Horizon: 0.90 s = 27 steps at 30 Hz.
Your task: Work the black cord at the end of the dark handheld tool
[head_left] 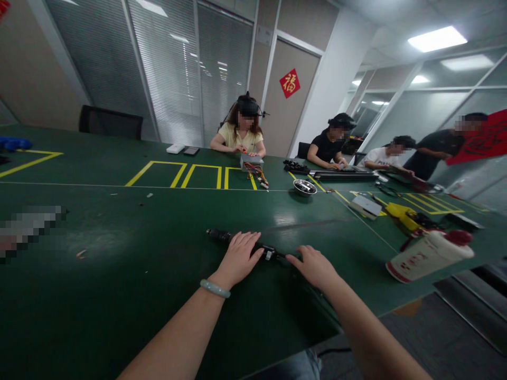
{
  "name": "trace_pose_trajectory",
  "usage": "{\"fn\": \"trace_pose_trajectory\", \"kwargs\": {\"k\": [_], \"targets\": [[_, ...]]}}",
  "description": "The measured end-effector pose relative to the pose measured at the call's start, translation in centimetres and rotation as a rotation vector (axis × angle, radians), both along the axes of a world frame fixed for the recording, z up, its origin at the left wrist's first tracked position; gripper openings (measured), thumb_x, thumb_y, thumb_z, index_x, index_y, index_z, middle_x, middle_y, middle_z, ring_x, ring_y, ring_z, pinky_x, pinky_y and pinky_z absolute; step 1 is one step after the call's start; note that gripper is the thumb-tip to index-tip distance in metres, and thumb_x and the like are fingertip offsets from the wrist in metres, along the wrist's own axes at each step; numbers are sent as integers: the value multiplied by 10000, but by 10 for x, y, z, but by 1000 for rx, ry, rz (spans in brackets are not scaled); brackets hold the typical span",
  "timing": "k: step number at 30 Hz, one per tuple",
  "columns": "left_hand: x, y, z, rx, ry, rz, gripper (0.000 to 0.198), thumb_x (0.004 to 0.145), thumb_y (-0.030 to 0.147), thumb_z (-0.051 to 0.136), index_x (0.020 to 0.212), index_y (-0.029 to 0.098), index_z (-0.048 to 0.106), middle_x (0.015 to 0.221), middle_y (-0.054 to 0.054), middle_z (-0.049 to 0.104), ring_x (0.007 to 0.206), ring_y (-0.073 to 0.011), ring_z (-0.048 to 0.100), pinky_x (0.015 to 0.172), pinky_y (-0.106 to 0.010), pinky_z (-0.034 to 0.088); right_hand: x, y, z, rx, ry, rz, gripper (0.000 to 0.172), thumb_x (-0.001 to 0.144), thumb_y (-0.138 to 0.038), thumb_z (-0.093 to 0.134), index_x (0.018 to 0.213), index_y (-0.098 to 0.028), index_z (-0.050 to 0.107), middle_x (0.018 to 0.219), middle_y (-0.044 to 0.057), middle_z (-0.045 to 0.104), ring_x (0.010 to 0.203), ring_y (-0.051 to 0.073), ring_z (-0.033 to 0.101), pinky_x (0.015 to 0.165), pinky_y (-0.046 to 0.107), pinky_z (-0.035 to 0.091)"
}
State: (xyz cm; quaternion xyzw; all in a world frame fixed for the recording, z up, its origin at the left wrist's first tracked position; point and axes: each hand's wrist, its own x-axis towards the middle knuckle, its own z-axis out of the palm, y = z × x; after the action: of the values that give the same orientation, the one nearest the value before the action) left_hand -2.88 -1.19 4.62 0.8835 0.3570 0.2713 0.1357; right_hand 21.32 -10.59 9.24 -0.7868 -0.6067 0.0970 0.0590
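A black electric screwdriver (220, 235) with a pale label near its rear end lies across the green table. My left hand (241, 256), a pale green bangle at the wrist, rests flat over the tool's middle, its fingers stretched out and the thumb along the near side. The covered part of the body is hidden. A dark cord (280, 255) leaves the rear end toward my right hand (316, 266). That hand is low over the table with its thumb and index finger apart, a fingertip at the cord. Its other fingers are partly hidden.
Near the right edge, a white bottle (430, 257) with a red cap lies tilted. Beyond it are a yellow tool (402, 215) and a grey box (365, 206). A metal bowl (304, 188) and a power supply (251, 161) with wires sit farther back. Several people work around the table.
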Motion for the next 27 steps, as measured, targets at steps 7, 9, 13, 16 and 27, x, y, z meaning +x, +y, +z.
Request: {"fn": "trace_pose_trajectory", "kwargs": {"k": [7, 9, 13, 16, 27], "targets": [[-1, 1, 1, -31, -3, -32, 474, 990, 501, 327, 1382, 278, 471, 1400, -22, 514, 1339, -225, 400, 1176, -494, 205, 39, -32, -3, -234, 255, -37, 671, 886, -738, 298, 784, -188, 669, 771, 85, 690, 676, 201, 624, 567, 289, 373], [-1, 1, 2, -37, -3, -40, 469, 988, 502, 337, 1373, 280, 482, 1392, -22, 520, 1336, -225, 401, 1177, -494, 198, 36, -32, -6, -243, 302, -24, 665, 881, -741, 311, 778, -190, 669, 746, 67, 688, 649, 185, 616, 545, 276, 360], [-3, 0, 5, -42, -6, -53, 463, 983, 498, 356, 1369, 282, 490, 1385, -25, 526, 1331, -230, 404, 1177, -493, 193, 31, -22, -12, -221, 343, -24, 606, 868, -722, 391, 847, -193, 686, 781, 51, 700, 665, 172, 617, 547, 261, 366], [-3, -1, 6, -48, -4, -59, 458, 980, 495, 367, 1364, 283, 496, 1380, -26, 529, 1329, -231, 405, 1177, -491, 191, 32, -10, -14, -225, 397, 3, 537, 863, -675, 461, 928, -191, 684, 811, 42, 702, 674, 164, 610, 557, 253, 380], [-4, 0, 9, -57, 7, -71, 459, 970, 506, 391, 1364, 290, 492, 1372, -23, 535, 1324, -227, 409, 1174, -496, 198, 27, 23, -34, 19, 353, 303, 321, 837, -514, 598, 856, -201, 664, 669, -30, 591, 603, 118, 515, 562, 222, 352]]}}
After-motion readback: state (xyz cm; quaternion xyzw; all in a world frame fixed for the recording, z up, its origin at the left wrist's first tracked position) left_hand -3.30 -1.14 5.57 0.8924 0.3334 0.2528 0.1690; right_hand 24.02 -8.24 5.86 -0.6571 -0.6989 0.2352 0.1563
